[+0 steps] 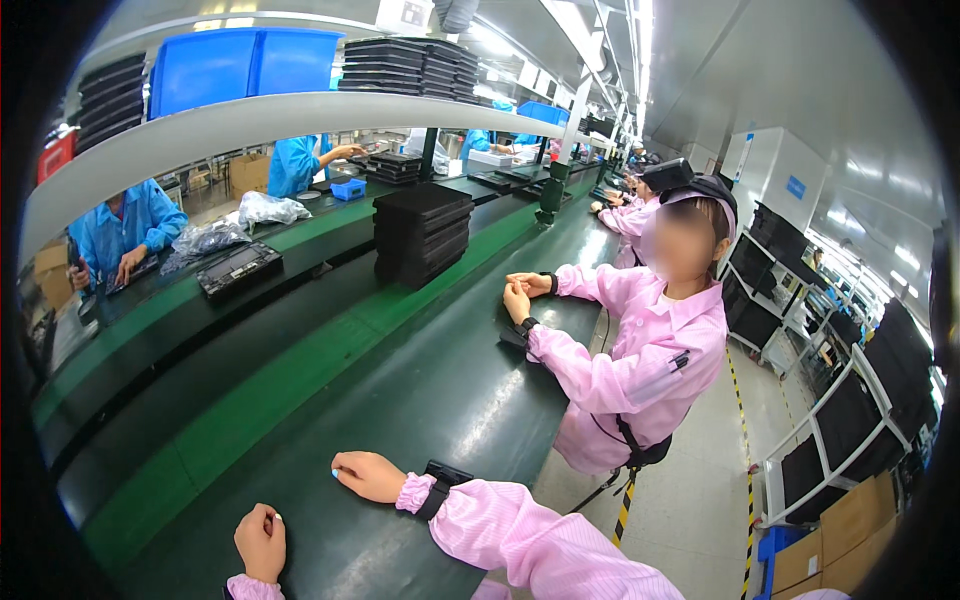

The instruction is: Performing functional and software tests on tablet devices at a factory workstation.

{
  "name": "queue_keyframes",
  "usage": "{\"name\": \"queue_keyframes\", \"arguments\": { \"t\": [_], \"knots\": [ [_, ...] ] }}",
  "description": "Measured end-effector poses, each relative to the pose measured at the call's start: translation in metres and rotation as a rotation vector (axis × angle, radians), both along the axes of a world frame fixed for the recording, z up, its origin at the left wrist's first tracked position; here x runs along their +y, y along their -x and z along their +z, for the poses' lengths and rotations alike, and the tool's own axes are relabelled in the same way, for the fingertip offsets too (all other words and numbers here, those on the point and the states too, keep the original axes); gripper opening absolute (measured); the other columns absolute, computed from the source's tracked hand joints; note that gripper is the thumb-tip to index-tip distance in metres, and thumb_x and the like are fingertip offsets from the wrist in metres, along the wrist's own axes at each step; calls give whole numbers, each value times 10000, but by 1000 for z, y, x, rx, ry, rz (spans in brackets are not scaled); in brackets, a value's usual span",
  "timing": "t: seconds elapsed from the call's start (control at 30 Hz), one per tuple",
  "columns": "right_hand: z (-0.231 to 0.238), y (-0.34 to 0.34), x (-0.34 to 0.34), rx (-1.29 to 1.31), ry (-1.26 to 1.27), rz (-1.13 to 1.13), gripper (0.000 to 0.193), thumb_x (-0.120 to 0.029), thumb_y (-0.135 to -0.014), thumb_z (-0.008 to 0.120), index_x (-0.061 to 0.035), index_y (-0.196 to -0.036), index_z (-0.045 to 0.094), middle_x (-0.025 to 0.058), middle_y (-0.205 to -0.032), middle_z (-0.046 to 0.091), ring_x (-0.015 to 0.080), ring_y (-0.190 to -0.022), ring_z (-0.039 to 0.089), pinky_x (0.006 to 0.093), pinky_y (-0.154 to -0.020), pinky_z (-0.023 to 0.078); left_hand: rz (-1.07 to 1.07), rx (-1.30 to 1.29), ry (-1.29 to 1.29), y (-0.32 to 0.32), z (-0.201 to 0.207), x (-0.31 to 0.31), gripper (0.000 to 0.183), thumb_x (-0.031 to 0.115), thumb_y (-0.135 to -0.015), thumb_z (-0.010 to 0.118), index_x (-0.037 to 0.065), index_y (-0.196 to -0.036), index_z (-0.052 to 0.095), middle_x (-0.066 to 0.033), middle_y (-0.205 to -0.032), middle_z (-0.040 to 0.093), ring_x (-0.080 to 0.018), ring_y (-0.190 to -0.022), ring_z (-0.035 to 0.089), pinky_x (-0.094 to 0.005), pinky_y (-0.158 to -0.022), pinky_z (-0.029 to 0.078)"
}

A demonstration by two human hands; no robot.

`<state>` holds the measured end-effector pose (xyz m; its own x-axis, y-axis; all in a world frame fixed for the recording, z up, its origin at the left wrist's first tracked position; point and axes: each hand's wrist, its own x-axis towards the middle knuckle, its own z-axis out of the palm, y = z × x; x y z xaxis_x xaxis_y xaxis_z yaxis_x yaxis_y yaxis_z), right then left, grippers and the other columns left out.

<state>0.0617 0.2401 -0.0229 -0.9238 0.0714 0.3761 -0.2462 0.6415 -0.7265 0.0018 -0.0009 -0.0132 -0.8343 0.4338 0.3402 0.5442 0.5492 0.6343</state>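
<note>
My left hand (pixel 261 544) rests on the dark green tabletop (pixel 370 550) near the lower edge, its fingers curled in and nothing showing in them. To its right and a little farther off, my right hand (pixel 372 477) lies on the same surface. Those fingers are bent under too, and a small pale blue spot shows at one fingertip. A black band with a flat dark unit (pixel 446 480) is strapped round the right wrist over a pink sleeve. Neither hand touches the other or any loose object.
A co-worker in pink (pixel 640 330) stands on the right at the same bench, hands together. A stack of black trays (pixel 422 235) stands farther along. Beyond it lie an open-framed device (pixel 240 270) and plastic bags (pixel 270 209), below a shelf with blue bins (pixel 245 70). Wheeled racks (pixel 840 430) stand right.
</note>
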Motion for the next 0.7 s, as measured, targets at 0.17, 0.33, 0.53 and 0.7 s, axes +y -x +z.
{"name": "queue_keyframes", "arguments": {
  "t": [0.17,0.33,0.53,0.7],
  "knots": [
    [2,-5,-2,3,-5,4,126,-145,-824,519,-29,-871,530,142,-738,562,316,-706,558,390,-634,436,-11,19,7,-6,1,-3,72,49,-721,579,25,-710,512,-87,-517,437,-222,-466,451,-342,-465,335],
    [1,-10,3,18,-29,23,139,-151,-828,520,-25,-887,529,153,-756,567,317,-703,565,383,-620,433,-13,7,3,-9,-1,1,57,51,-708,574,43,-699,519,-74,-534,445,-232,-498,461,-354,-485,355],
    [11,0,59,486,91,-319,107,-102,-875,486,-20,-821,527,81,-654,522,131,-580,513,288,-541,422,-1,43,28,-8,-5,2,68,38,-719,565,35,-699,500,-81,-546,438,-224,-506,457,-346,-493,346],
    [44,-25,99,889,358,-1007,144,-130,-878,497,-44,-763,491,39,-562,455,194,-480,460,339,-463,374,21,15,27,-6,-6,-3,79,28,-725,564,21,-699,490,-80,-533,417,-196,-482,430,-324,-477,325]
  ]
}}
